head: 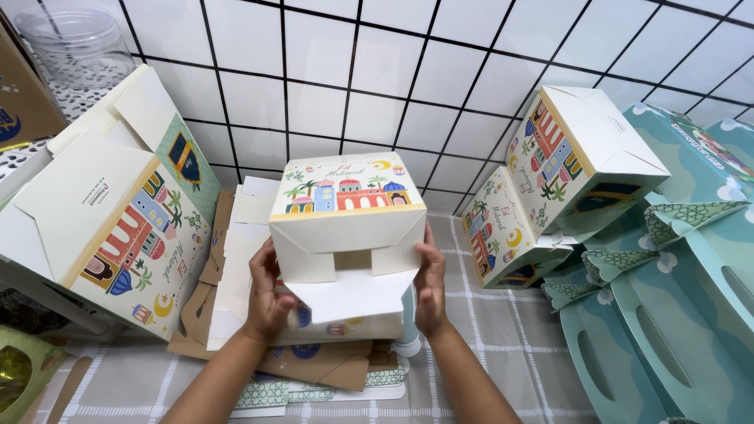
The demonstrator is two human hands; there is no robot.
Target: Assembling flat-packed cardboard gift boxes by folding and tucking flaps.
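I hold a cream cardboard box [345, 216] with colourful building pictures on its far face, raised in the middle of the view. Its near end is unclosed, with side flaps folded in and a bottom flap hanging toward me. My left hand [268, 298] presses the box's left side. My right hand [430, 283] grips the right side. Under the box lies a stack of flat unfolded box blanks [236, 267].
A large assembled box [110, 212] of the same print leans at the left. Two more assembled boxes [550, 173] are piled at the right. Teal carrier boxes [675, 290] with handle slots fill the right side. A clear plastic jar [78, 43] stands at the far left, by the white tiled wall.
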